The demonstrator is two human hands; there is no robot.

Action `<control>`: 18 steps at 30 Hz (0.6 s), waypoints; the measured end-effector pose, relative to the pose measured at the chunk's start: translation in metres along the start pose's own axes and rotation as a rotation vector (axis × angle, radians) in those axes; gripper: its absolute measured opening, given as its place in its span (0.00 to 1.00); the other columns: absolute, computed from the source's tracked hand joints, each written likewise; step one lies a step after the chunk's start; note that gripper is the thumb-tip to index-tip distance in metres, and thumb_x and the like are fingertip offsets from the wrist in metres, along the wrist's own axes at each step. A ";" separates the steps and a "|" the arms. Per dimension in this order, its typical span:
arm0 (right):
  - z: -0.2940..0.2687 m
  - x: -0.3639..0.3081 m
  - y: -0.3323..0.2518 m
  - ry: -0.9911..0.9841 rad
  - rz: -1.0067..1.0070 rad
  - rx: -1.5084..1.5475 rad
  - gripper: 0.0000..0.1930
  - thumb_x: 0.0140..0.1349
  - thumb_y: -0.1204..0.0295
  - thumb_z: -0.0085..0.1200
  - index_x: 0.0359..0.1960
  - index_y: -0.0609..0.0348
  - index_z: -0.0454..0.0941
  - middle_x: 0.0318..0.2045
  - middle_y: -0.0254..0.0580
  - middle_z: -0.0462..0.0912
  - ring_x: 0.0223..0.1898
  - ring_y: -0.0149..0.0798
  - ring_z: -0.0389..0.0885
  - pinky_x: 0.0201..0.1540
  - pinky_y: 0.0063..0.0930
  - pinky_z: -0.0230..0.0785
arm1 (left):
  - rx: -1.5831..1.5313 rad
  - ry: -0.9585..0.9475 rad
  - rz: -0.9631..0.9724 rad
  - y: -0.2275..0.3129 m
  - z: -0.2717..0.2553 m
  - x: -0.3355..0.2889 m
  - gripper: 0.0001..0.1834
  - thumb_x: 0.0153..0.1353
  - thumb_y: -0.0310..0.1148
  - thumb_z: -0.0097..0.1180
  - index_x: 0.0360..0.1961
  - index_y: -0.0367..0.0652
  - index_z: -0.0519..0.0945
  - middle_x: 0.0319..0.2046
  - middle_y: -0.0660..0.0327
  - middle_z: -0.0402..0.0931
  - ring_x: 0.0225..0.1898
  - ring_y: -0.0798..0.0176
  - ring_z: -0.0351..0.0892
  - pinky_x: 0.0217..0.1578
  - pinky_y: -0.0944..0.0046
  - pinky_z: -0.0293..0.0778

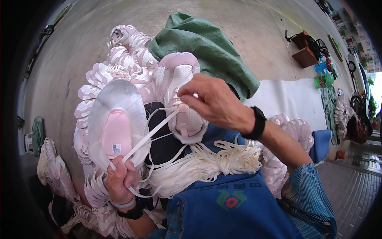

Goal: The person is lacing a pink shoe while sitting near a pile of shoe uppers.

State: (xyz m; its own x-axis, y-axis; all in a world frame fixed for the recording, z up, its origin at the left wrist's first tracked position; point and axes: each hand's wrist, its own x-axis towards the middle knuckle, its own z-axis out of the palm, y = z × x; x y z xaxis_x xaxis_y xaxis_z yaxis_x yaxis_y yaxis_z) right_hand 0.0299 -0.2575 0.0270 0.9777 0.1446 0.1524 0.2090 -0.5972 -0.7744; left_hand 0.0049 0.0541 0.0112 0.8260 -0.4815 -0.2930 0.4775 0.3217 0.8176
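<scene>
A pink and white shoe upper (pixel 182 81) lies in front of me with its toe pointing away. My right hand (pixel 211 99) is over its eyelets, fingers pinched on the lace there. A cream shoelace (pixel 153 132) runs taut from those eyelets down to my left hand (pixel 121 179), whose fingers are closed around it. Above my left hand stands a pale, translucent upper (pixel 97 103) with a pink patch (pixel 117 133) inside and a small printed label. A thick bundle of cream laces (pixel 203 167) rests across my lap on a blue apron (pixel 234 211).
Stacked pink and white uppers (pixel 85 111) form rows at the left and back; more uppers (pixel 296 133) are piled on the right. A green sack (pixel 207 51) lies behind. White sheeting (pixel 284 99) covers floor at the right, near a brown box (pixel 305 55) and a green basket (pixel 324 80).
</scene>
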 end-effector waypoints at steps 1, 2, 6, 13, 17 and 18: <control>0.006 0.005 0.008 -0.001 -0.008 0.003 0.10 0.56 0.70 0.52 0.35 0.62 0.79 0.30 0.50 0.77 0.35 0.51 0.78 0.40 0.38 0.72 | -0.009 -0.026 0.017 0.001 -0.002 -0.001 0.15 0.67 0.39 0.46 0.30 0.38 0.71 0.11 0.70 0.58 0.10 0.77 0.50 0.13 0.74 0.49; 0.017 0.009 0.020 -0.018 -0.067 -0.085 0.10 0.57 0.70 0.53 0.36 0.62 0.80 0.32 0.49 0.77 0.35 0.48 0.79 0.38 0.36 0.72 | -0.008 -0.027 0.021 0.002 -0.002 0.000 0.15 0.67 0.39 0.46 0.30 0.38 0.71 0.11 0.70 0.58 0.10 0.77 0.50 0.13 0.74 0.49; 0.035 0.023 0.021 -0.286 -0.107 -0.262 0.10 0.55 0.69 0.55 0.34 0.61 0.81 0.37 0.48 0.76 0.36 0.48 0.79 0.40 0.36 0.72 | 0.004 0.012 0.123 0.014 -0.003 -0.004 0.15 0.68 0.40 0.45 0.28 0.39 0.70 0.16 0.68 0.61 0.12 0.76 0.52 0.13 0.73 0.51; 0.027 0.037 0.023 -0.539 -0.079 0.078 0.07 0.54 0.70 0.58 0.29 0.62 0.80 0.24 0.40 0.79 0.28 0.39 0.78 0.34 0.26 0.71 | -0.081 0.010 0.227 0.022 -0.010 -0.003 0.16 0.70 0.39 0.41 0.25 0.41 0.66 0.28 0.63 0.62 0.20 0.75 0.57 0.20 0.74 0.57; 0.017 0.037 0.031 -0.571 0.209 0.621 0.08 0.58 0.69 0.57 0.32 0.62 0.81 0.21 0.33 0.77 0.23 0.24 0.74 0.26 0.17 0.68 | -0.157 0.066 0.275 0.029 -0.012 -0.005 0.17 0.70 0.38 0.41 0.24 0.43 0.64 0.32 0.61 0.61 0.23 0.73 0.57 0.23 0.72 0.59; 0.017 0.037 0.031 -0.545 0.202 0.667 0.10 0.62 0.67 0.54 0.32 0.62 0.82 0.22 0.30 0.78 0.20 0.20 0.72 0.22 0.13 0.66 | -0.206 0.028 0.271 0.032 -0.015 -0.006 0.17 0.70 0.38 0.42 0.24 0.43 0.63 0.33 0.61 0.60 0.24 0.72 0.57 0.25 0.71 0.59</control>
State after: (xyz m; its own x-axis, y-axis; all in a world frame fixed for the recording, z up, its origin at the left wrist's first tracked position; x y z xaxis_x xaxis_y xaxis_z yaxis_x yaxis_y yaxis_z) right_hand 0.0720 -0.2570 -0.0021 0.8130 0.5438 -0.2081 -0.1885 -0.0923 -0.9777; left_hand 0.0197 0.0797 0.0311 0.9377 -0.3343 -0.0951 0.2879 0.5939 0.7513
